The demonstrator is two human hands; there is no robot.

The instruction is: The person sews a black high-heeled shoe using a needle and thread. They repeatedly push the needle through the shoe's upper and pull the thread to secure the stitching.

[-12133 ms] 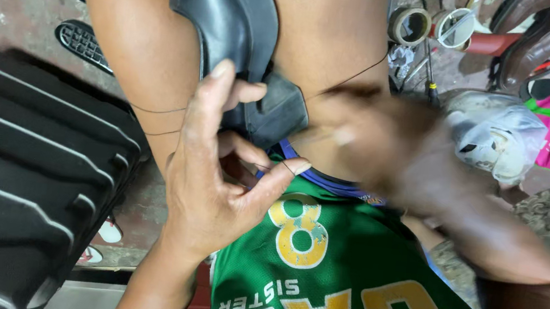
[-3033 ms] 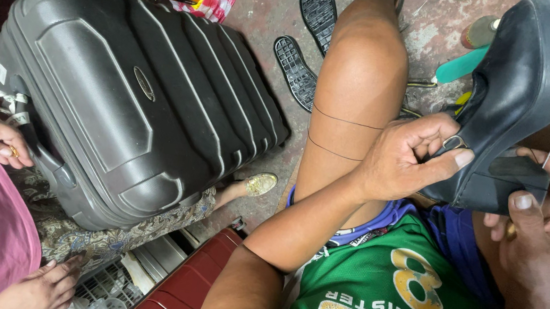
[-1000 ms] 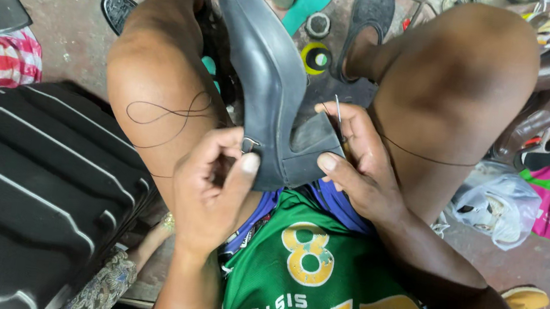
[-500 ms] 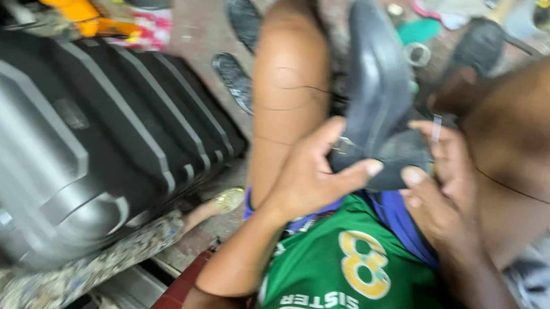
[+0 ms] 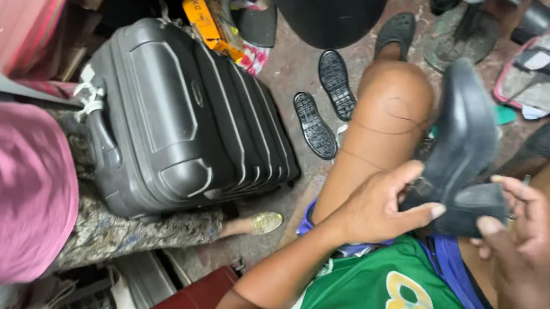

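The left hand (image 5: 380,213) grips the heel end of a black shoe (image 5: 460,153) held between the knees, fingers wrapped around it. The right hand (image 5: 523,237) steadies the heel, fingers curled; whether they pinch a needle is unclear. A grey suitcase (image 5: 181,118) lies well apart.

A dark grey hard-shell suitcase (image 5: 181,122) lies on a worn, stained concrete floor (image 5: 292,73). Just right of the suitcase, two black shoe soles (image 5: 326,105) lie side by side. Above it stands a big black bin (image 5: 325,3), with a yellow box (image 5: 211,21) between them. Left of the suitcase stands a red cabinet (image 5: 24,5). Light is even and soft.
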